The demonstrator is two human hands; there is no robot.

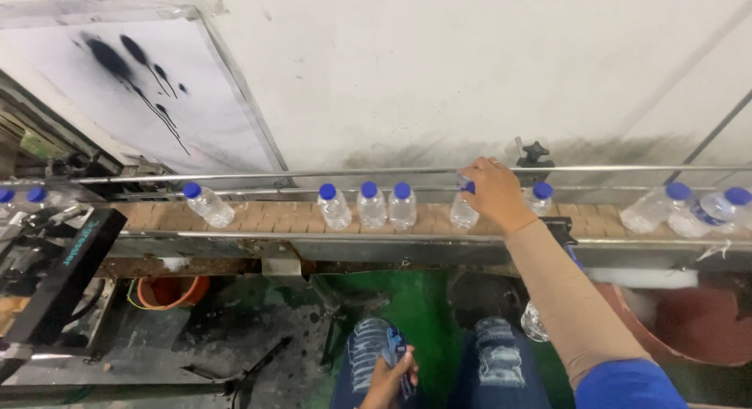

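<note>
Conveyor (258,215), guide rails keeping bottles aligned: right hand (493,191) grips a blue-capped bottle (464,209) on it; left hand (388,381), below it, clasps a label strip (398,354).

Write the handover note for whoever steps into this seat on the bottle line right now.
Right hand: closed over the blue cap of a clear bottle standing on the conveyor.
Left hand: down at the lap, holding a small stack of blue labels.
On the belt: three capped bottles upright in a group left of the held one, one tilted bottle further left, more at the right end.
Done: cannot tell which bottles are handled.
Left: the held bottle is not yet lifted off.
</note>
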